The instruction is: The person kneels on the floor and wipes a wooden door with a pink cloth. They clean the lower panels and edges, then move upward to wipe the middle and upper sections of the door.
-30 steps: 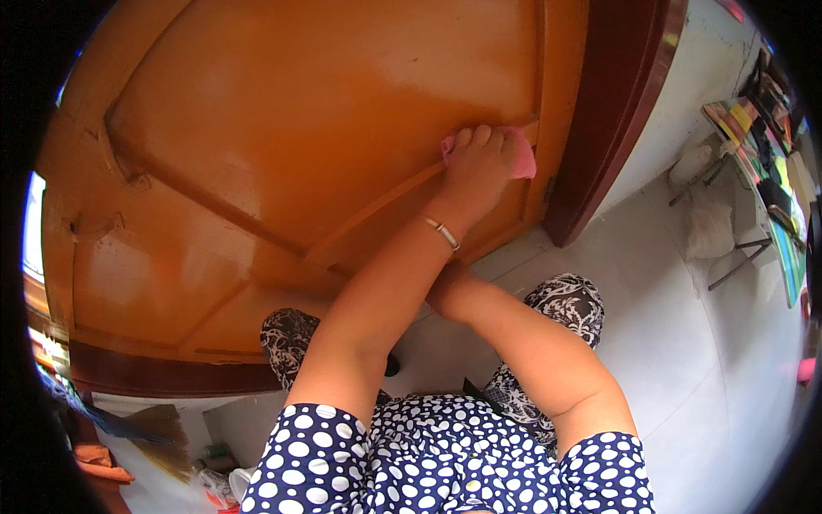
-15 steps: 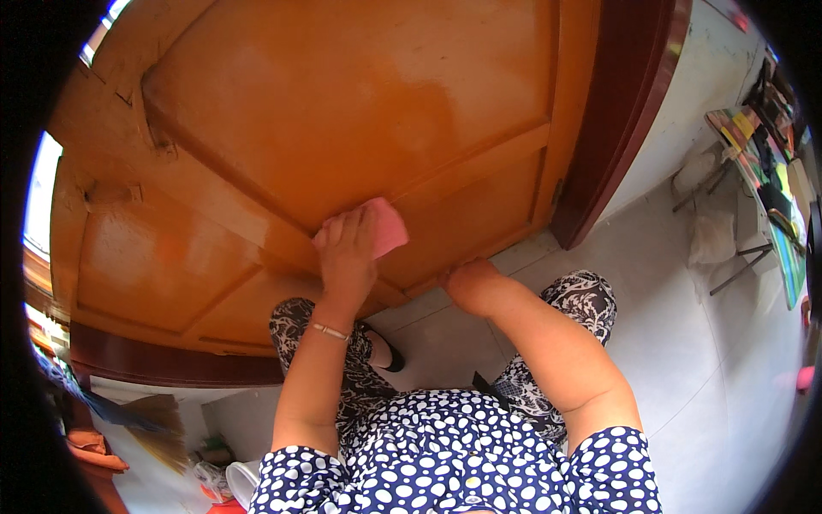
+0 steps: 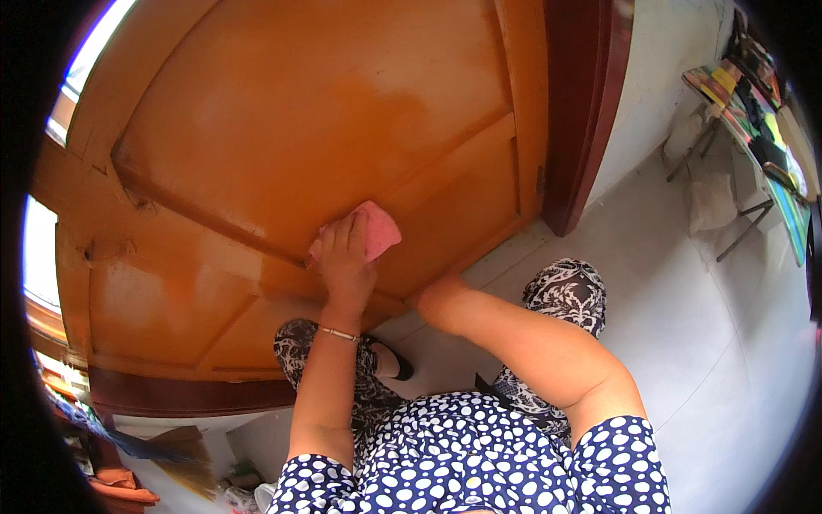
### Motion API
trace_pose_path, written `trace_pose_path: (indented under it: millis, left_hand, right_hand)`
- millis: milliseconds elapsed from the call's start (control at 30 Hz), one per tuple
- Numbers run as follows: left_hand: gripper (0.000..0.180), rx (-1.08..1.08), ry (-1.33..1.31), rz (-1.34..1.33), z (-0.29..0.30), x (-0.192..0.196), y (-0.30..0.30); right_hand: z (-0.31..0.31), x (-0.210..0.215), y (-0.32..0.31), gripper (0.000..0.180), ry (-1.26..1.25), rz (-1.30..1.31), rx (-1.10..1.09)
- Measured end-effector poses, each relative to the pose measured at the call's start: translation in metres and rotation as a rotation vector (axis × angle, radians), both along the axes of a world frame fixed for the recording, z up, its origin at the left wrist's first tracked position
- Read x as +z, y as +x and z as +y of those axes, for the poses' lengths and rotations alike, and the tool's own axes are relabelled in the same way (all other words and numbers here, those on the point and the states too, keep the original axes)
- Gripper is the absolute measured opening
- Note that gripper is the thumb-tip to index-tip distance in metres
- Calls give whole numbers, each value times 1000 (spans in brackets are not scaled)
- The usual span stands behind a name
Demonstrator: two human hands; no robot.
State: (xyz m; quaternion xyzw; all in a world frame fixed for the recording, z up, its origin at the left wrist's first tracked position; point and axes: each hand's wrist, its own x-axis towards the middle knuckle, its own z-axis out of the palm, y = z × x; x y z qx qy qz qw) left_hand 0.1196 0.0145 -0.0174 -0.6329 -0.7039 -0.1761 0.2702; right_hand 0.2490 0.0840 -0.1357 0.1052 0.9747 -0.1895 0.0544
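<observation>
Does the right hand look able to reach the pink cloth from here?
Probably yes: the right hand is near the door's lower edge, and the pink cloth's right side looks uncovered, though the left hand lies over the rest.

One pink cloth (image 3: 383,233), one door (image 3: 342,103)

Your left hand (image 3: 347,264): open sweep across far door panel (image 3: 342,103). Your right hand (image 3: 441,304) blocks near right; dark red frame (image 3: 584,111) bounds far right.
</observation>
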Motion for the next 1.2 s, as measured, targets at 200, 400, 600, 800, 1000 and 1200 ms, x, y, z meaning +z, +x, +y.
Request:
trace_pose_path:
  millis: [200,400,600,800,1000,1200]
  left_hand:
    - [74,-40,-48,109,65,1,25]
    - [67,-140,-43,226,137,-1,50]
    - [52,-229,-54,269,203,6,84]
    - [41,-277,-11,269,241,14,110]
    - [31,-340,72,429,220,4,98]
    - [28,-295,14,506,154,-1,57]
  right_hand:
    - [-6,84,32,31,171,-279,201]
    - [-8,64,26,37,172,-198,172]
    - [5,65,29,38,-117,-61,24]
    - [15,82,35,46,-738,273,-215]
    - [22,92,39,54,-300,184,-178]
    - [27,95,33,37,73,-253,62]
